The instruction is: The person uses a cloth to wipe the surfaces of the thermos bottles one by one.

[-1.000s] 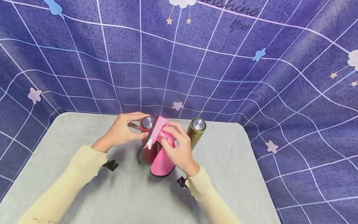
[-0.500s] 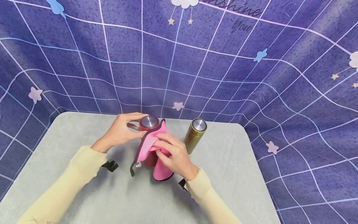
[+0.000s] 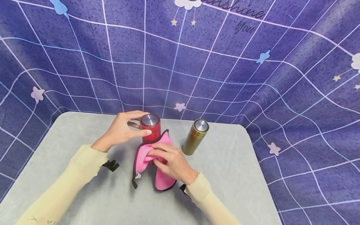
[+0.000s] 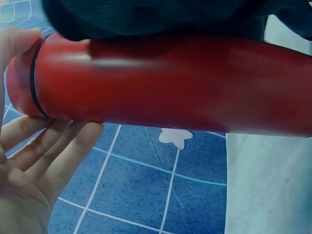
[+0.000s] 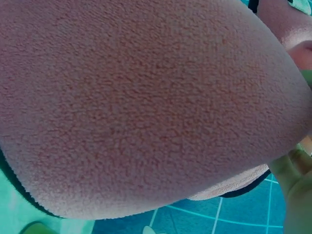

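Left hand: grip clamped on the upper end of the red flask, thumb across the near side, fingers behind. The left wrist view agrees: thumb and fingertips lie on opposite sides of the flask, close to the black ring near its end. Flask is near upright, metallic disc on top; its lower part is largely hidden by pink cloth.

Right hand: grip together, pinching a bunched fold of the cloth, which sits directly in front of the red flask. Cloth has black edging; one panel hangs toward the near side below the fingers, another portion bends left. Small white tag at its lower left, beside a hanging black strip end. Right wrist view: short plush pile, filling most of the view. A dark form lies along one side of the flask in the left wrist view; cannot tell what it is.

Olive-gold flask: standing on the grey worktop, right of the cloth and apart from both hands. Cream sleeves on both arms. Behind: purple-blue curtain, grid lines, stars, clouds.
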The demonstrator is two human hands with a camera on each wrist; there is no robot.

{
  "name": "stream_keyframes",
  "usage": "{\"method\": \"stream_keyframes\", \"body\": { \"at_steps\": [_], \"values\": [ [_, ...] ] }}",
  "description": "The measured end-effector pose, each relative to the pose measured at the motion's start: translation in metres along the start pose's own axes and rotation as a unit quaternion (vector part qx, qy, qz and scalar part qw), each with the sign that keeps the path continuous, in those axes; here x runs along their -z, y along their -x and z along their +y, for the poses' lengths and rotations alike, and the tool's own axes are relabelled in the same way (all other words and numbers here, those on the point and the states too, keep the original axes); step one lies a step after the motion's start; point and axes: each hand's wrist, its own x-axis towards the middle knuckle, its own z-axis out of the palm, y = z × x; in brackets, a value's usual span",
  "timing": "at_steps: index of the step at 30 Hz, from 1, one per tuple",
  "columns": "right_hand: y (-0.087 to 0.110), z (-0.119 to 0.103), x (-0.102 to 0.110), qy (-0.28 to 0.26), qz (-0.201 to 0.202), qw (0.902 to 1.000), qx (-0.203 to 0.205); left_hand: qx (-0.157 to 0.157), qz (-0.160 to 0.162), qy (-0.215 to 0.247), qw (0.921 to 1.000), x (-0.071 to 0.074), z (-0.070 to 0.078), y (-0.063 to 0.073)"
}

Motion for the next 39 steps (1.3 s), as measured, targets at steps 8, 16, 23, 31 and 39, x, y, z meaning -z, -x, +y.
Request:
{"method": "stream_keyframes", "body": {
  "at_steps": [8, 16, 23, 31, 39],
  "values": [
    [0.007, -0.002, -0.009, -0.009, -0.040, 0.9988, -0.025, 0.009, 0.002, 0.000, 1.0000, 0.005, 0.004, -0.001],
    [0.014, -0.005, -0.018, -0.037, -0.157, 0.9826, -0.092, 0.008, 0.018, 0.006, 0.9998, 0.008, 0.010, -0.003],
    [0.022, -0.004, -0.026, -0.022, -0.249, 0.9574, -0.144, 0.010, 0.030, 0.009, 0.9995, 0.011, 0.015, -0.005],
    [0.024, -0.007, -0.027, -0.007, -0.185, 0.9709, -0.152, 0.015, 0.026, 0.005, 0.9995, 0.009, 0.012, -0.002],
    [0.022, -0.008, -0.023, 0.006, -0.010, 0.9932, -0.116, 0.006, 0.025, 0.000, 0.9997, 0.006, 0.010, -0.002]
  ]
}}
